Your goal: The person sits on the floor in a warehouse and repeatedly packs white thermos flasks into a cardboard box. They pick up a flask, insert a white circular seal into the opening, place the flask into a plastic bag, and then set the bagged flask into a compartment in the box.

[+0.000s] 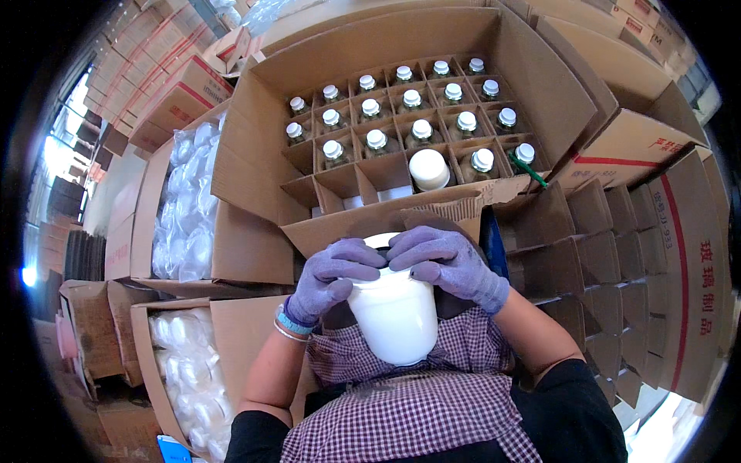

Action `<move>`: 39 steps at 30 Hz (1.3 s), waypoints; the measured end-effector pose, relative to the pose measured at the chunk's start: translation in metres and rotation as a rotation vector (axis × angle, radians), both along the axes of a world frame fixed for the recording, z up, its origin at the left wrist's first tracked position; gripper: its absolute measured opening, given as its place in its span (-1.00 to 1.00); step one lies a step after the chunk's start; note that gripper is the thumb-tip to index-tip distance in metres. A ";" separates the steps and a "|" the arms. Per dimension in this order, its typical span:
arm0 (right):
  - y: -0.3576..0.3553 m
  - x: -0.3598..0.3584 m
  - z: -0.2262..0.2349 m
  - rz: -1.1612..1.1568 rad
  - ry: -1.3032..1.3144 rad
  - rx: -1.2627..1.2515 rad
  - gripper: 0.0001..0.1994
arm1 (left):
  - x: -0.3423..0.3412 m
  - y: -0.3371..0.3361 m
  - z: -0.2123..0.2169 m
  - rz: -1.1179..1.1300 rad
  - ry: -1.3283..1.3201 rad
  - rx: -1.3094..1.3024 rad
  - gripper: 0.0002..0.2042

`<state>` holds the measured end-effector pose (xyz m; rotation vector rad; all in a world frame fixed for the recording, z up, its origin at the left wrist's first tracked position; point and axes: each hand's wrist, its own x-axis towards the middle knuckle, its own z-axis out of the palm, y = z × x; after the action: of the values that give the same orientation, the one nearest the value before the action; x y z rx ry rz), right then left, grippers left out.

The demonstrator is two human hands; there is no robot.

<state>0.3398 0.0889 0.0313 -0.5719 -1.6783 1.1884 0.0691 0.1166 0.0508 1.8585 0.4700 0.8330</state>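
Note:
Both hands wear purple gloves and grip the top of a white plastic jar (395, 316) held against my checked apron. My left hand (333, 276) wraps the jar's left shoulder. My right hand (448, 261) lies over its top and right side. Just beyond stands an open cardboard box (386, 46) with a divider grid. Most cells hold brown glass bottles (376, 140) with white caps. One cell in the near row holds a larger white jar (429, 169). Several near-left cells (340, 185) are vacant.
At my left, open cartons (189, 208) hold white jars in clear plastic wrap, another below (181, 363). Stacked cardboard divider grids (598, 255) lie at my right beside printed cartons (679, 270). More cartons pile up at the back left.

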 end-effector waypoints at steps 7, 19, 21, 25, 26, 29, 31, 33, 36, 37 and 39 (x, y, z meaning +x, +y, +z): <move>-0.016 -0.011 -0.013 -0.099 0.017 -0.078 -0.75 | 0.003 -0.031 0.000 0.147 0.043 0.062 -0.54; -0.041 -0.017 0.059 -0.151 -0.363 0.136 -0.64 | -0.070 -0.002 -0.137 0.673 0.986 0.762 -0.66; -0.038 -0.016 0.075 -0.201 -0.416 0.242 -0.61 | -0.041 0.010 -0.123 0.882 0.652 0.162 -0.66; -0.001 0.000 0.061 0.070 -0.583 0.131 -0.64 | -0.004 0.024 -0.083 0.852 0.612 0.560 -0.73; -0.011 -0.007 0.079 0.074 -0.614 0.264 -0.62 | 0.001 0.026 -0.081 0.855 0.649 0.691 -0.74; -0.033 -0.015 0.146 0.450 -0.683 0.561 -0.58 | 0.038 -0.001 -0.033 0.615 0.430 0.598 -0.58; -0.065 -0.049 0.188 0.563 -0.822 0.950 -0.46 | 0.059 -0.038 -0.028 0.174 0.095 0.257 -0.62; -0.093 -0.071 0.203 0.677 -0.868 0.960 -0.43 | 0.078 -0.048 -0.052 -0.141 -0.155 -0.262 -0.62; -0.059 -0.055 0.179 0.540 -0.713 0.650 -0.34 | 0.053 -0.085 -0.053 0.098 -0.512 -0.614 -0.58; -0.049 -0.043 0.169 0.465 -0.732 0.487 -0.31 | 0.038 -0.106 -0.060 0.430 -0.549 -0.631 -0.52; -0.021 0.002 0.078 0.041 -0.570 -0.646 -0.46 | 0.059 -0.158 -0.049 0.648 -0.301 -0.462 -0.39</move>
<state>0.3422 0.0682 0.1097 -1.3825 -1.7407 1.7197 0.1283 -0.0414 0.0015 1.1287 1.0011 1.2795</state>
